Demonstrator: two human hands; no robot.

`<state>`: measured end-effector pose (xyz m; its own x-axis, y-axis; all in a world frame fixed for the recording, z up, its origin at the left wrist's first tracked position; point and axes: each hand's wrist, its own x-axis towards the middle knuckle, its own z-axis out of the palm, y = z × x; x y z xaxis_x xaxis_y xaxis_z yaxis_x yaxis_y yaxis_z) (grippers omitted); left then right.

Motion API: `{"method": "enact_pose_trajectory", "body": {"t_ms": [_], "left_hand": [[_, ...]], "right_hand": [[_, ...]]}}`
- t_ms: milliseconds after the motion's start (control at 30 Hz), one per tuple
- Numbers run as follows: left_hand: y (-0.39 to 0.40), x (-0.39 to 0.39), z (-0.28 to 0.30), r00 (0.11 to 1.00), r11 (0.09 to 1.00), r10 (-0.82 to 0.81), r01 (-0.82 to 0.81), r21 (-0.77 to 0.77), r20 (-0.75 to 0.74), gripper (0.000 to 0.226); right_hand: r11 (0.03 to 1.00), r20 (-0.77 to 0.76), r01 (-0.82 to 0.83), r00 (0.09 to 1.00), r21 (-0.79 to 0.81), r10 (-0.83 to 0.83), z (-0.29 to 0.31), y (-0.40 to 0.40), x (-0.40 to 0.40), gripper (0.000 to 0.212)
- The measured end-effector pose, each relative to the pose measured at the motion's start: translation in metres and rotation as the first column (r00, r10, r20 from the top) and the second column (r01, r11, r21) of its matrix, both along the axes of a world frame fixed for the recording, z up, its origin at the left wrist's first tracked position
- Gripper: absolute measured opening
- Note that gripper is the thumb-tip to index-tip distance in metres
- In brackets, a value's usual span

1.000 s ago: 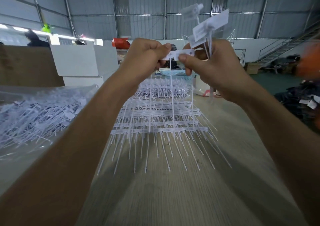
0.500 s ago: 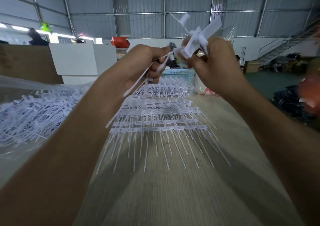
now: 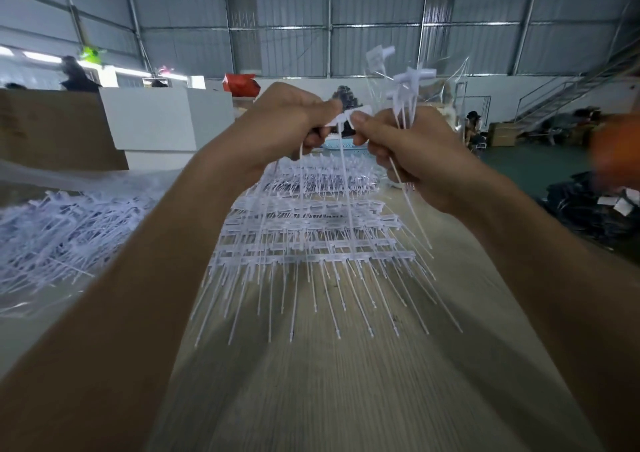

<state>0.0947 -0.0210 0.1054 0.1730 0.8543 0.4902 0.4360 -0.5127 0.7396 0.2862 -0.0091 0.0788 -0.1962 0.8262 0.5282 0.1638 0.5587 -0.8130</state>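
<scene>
One tag (image 3: 341, 118) bridges left hand (image 3: 280, 129) and right hand (image 3: 419, 155) fingers (image 3: 362, 122).

Red bag (image 3: 241, 83), metal staircase (image 3: 568, 90), perhaps dark garments (image 3: 585, 209).

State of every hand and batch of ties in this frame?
left hand: pinches one end of the strip
right hand: pinches the other end, grips the bundle too
strip: held up, tails hanging
bundle: upright in the right hand
rows: flat on the table
pile: heaped in clear plastic

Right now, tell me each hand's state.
Left hand: closed, pinching the joined ties.
Right hand: closed, pinching them too, plus a bunch of loose ties.
</scene>
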Motion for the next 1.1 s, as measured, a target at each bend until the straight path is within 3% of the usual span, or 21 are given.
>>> {"method": "enact_pose_trajectory", "body": {"t_ms": [167,367,433,533,633,733,933,1100], "left_hand": [[0.002,0.006,-0.005,0.967,0.988,0.156,-0.151,0.037,-0.202,0.037],[-0.001,0.012,-0.004,0.970,0.987,0.159,-0.152,0.051,-0.183,0.041],[-0.006,0.015,-0.003,0.976,0.995,0.094,-0.085,0.052,-0.196,0.037],[-0.020,0.023,0.002,0.972,0.987,-0.146,0.154,0.032,-0.183,0.032],[-0.023,0.027,0.006,0.970,0.977,-0.155,0.178,0.116,-0.185,0.033],[-0.017,0.021,0.003,0.970,0.988,-0.087,0.113,0.104,-0.229,0.028],[-0.006,0.008,-0.005,0.954,0.996,-0.038,0.061,0.069,-0.297,0.018],[-0.002,0.005,-0.008,0.973,0.990,-0.040,0.070,0.126,-0.229,0.018]], "right_hand": [[0.952,0.246,0.182,0.938,0.246,-0.243,-0.002,0.000,-0.006,0.024],[0.869,0.249,0.293,0.877,0.399,-0.411,0.002,0.006,-0.004,0.039],[0.838,0.243,0.333,0.852,0.432,-0.464,0.000,0.011,-0.002,0.039],[0.811,0.274,0.418,0.792,0.409,-0.546,-0.010,0.021,0.005,0.030],[0.923,0.086,0.359,0.924,0.134,-0.372,-0.018,0.027,0.011,0.028],[0.979,-0.154,0.201,0.967,-0.043,-0.205,-0.014,0.022,0.011,0.036],[0.997,-0.173,0.076,0.982,-0.027,-0.079,-0.004,0.009,0.003,0.037],[0.996,-0.229,0.082,0.970,-0.025,-0.086,-0.003,0.003,0.002,0.042]]}}
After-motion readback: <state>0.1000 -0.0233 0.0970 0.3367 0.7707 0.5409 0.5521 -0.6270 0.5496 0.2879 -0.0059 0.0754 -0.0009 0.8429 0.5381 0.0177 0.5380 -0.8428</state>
